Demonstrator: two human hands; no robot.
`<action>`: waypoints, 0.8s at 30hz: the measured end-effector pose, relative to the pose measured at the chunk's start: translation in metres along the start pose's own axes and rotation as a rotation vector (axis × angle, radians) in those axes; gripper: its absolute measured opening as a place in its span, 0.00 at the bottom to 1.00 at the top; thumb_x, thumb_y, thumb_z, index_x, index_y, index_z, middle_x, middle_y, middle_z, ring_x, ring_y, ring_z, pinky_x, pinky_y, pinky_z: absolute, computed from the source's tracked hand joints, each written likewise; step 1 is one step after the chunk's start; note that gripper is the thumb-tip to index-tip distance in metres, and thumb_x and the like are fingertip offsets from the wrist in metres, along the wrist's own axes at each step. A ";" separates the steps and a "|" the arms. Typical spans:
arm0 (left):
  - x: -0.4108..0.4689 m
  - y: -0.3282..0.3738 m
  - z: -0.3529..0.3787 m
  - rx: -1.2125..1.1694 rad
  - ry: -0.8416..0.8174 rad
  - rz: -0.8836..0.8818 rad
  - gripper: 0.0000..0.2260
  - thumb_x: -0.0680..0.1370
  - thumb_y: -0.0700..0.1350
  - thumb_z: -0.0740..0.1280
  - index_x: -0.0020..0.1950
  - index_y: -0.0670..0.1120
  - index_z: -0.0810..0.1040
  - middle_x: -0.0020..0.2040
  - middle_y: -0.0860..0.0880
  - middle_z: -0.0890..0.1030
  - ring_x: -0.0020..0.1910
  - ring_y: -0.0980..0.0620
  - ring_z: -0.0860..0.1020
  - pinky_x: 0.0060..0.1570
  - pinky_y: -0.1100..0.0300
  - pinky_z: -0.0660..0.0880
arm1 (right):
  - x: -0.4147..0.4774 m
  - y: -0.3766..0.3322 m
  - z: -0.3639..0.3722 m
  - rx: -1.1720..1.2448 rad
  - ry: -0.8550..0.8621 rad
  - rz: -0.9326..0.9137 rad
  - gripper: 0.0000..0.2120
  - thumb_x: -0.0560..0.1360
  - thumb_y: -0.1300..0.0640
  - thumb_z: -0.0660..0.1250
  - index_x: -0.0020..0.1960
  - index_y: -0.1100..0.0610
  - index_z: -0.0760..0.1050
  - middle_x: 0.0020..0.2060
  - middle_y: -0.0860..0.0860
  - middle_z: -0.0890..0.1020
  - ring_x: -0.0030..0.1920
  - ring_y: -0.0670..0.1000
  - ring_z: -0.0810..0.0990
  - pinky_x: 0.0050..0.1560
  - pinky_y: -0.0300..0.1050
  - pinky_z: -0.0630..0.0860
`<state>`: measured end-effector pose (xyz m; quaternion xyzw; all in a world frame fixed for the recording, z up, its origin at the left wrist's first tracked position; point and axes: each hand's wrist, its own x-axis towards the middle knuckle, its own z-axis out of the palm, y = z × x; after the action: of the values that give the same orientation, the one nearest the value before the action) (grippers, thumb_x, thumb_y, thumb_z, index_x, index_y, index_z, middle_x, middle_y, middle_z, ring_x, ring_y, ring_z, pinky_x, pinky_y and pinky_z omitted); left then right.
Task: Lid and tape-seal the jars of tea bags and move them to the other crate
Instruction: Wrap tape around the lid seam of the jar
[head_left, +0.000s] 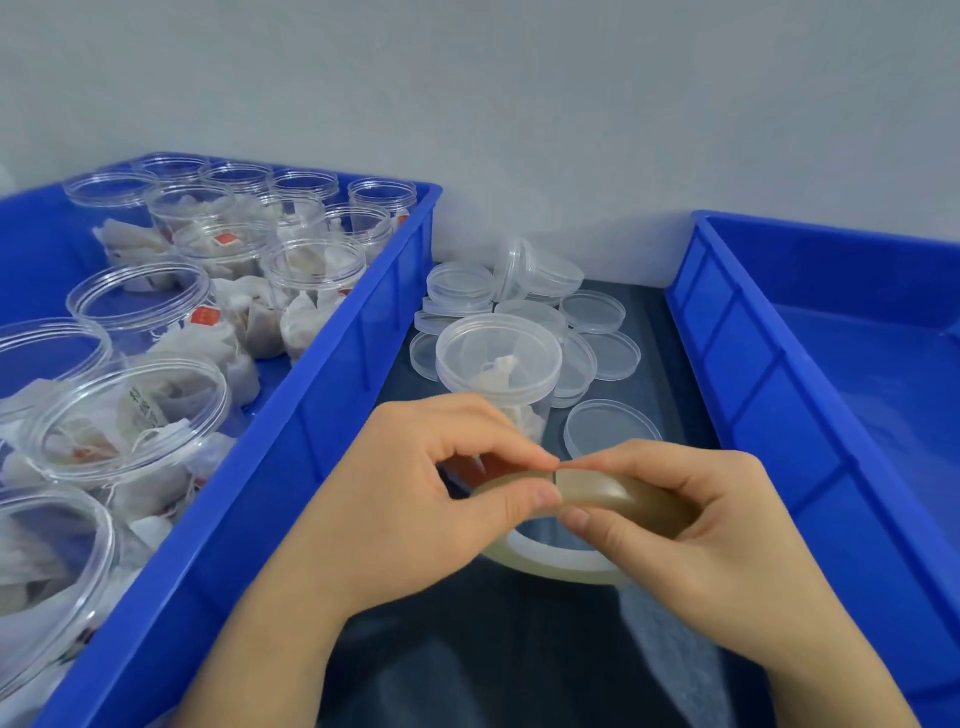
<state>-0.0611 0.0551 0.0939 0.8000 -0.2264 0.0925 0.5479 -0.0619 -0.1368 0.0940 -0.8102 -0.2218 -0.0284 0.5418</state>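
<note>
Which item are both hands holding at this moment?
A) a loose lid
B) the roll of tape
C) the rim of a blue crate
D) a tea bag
B: the left hand and right hand both pinch the tape roll, in front of the lidded jar.

Clear glossy plastic jars (148, 306) — blue smooth plastic crate (322, 374), semi-transp. tape roll (623, 499)

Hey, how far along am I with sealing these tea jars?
Done: one jar has its lid on. In hand: left hand and right hand pinch the tape roll. Left: taping that jar, then lidding the open jars in the left crate; no jar shows in the right crate.
</note>
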 end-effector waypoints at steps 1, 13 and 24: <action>0.000 0.000 -0.001 0.017 -0.004 -0.002 0.11 0.67 0.55 0.70 0.47 0.55 0.84 0.41 0.54 0.83 0.42 0.52 0.81 0.43 0.55 0.78 | 0.000 0.000 0.000 -0.013 -0.010 0.003 0.09 0.64 0.54 0.73 0.44 0.44 0.83 0.35 0.44 0.84 0.36 0.44 0.82 0.37 0.32 0.75; 0.008 -0.001 -0.010 -0.060 -0.146 -0.187 0.10 0.60 0.56 0.76 0.36 0.54 0.82 0.37 0.50 0.83 0.38 0.45 0.81 0.43 0.51 0.80 | 0.000 -0.002 -0.002 -0.093 -0.067 -0.008 0.10 0.65 0.53 0.72 0.45 0.43 0.82 0.33 0.45 0.83 0.33 0.45 0.80 0.33 0.35 0.74; 0.017 -0.001 -0.011 -0.051 -0.185 -0.208 0.10 0.59 0.54 0.77 0.36 0.54 0.82 0.35 0.53 0.83 0.36 0.52 0.82 0.42 0.57 0.79 | 0.001 -0.001 -0.003 -0.092 -0.062 0.013 0.10 0.64 0.51 0.72 0.45 0.42 0.82 0.33 0.44 0.83 0.34 0.45 0.81 0.34 0.36 0.75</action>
<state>-0.0447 0.0613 0.1041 0.8099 -0.1941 -0.0445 0.5517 -0.0606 -0.1389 0.0967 -0.8362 -0.2318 -0.0101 0.4970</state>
